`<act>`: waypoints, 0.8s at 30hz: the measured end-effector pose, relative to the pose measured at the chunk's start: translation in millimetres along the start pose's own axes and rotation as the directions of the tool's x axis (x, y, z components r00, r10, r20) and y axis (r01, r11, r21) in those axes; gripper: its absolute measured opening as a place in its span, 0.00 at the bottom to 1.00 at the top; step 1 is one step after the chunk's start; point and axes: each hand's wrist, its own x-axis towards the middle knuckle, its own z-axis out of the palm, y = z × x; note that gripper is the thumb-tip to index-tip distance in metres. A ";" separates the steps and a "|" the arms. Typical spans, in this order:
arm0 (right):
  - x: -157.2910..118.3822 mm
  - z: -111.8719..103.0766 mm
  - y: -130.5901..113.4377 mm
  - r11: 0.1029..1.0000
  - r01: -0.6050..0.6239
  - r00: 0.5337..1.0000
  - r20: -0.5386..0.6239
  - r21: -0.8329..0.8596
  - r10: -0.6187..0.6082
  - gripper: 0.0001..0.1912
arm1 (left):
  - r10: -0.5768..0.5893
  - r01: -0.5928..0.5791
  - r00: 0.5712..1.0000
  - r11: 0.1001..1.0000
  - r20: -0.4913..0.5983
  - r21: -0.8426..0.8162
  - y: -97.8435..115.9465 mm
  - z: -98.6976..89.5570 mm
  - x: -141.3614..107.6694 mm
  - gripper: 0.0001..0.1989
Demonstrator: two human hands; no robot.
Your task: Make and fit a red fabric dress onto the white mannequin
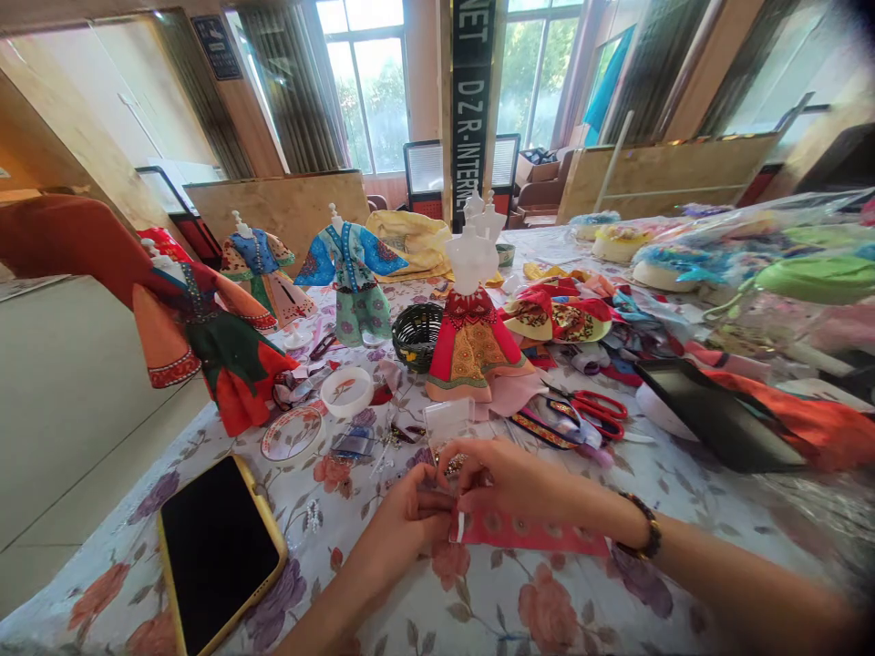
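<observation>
Both my hands meet over a strip of red patterned fabric (pixel 540 533) on the flowered tablecloth. My left hand (pixel 414 510) has its fingers pinched together at the strip's left end, beside a white edge. My right hand (pixel 509 478), with a beaded bracelet (pixel 646 527) at the wrist, bends its fingers over the same end. Whether a needle or thread is between the fingertips is too small to tell. Just behind the fingers lies a clear plastic bag (pixel 447 417) with small gold-coloured bits near it. A small dress form (pixel 471 264) in a red and gold skirt stands beyond.
A phone (pixel 222 551) in a yellow case lies at left. Red-handled scissors (pixel 594 410) and a black tray (pixel 717 415) are at right. Tape rolls (pixel 346 390), a dark basket (pixel 416 335), fabric scraps and several dressed forms (pixel 355 273) stand behind.
</observation>
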 end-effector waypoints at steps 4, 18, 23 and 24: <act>-1.1 0.7 0.7 1.000 -0.005 1.000 0.005 0.014 0.005 0.14 | -0.004 0.004 1.000 1.000 -0.005 0.001 2.7 1.5 -1.9 0.14; -1.7 4.5 9.3 1.000 0.006 1.000 -0.010 -0.013 -0.006 0.13 | -0.036 0.036 0.999 0.999 -0.010 0.032 3.1 -0.8 0.9 0.19; -1.6 4.3 8.9 1.000 -0.017 1.000 -0.014 -0.025 0.017 0.14 | 0.011 -0.005 0.997 0.997 -0.076 0.071 -0.5 3.1 3.2 0.22; -1.7 4.4 8.1 0.999 -0.022 1.000 -0.014 -0.026 0.021 0.14 | 0.016 -0.008 0.996 0.996 -0.090 0.086 -0.2 4.9 2.8 0.22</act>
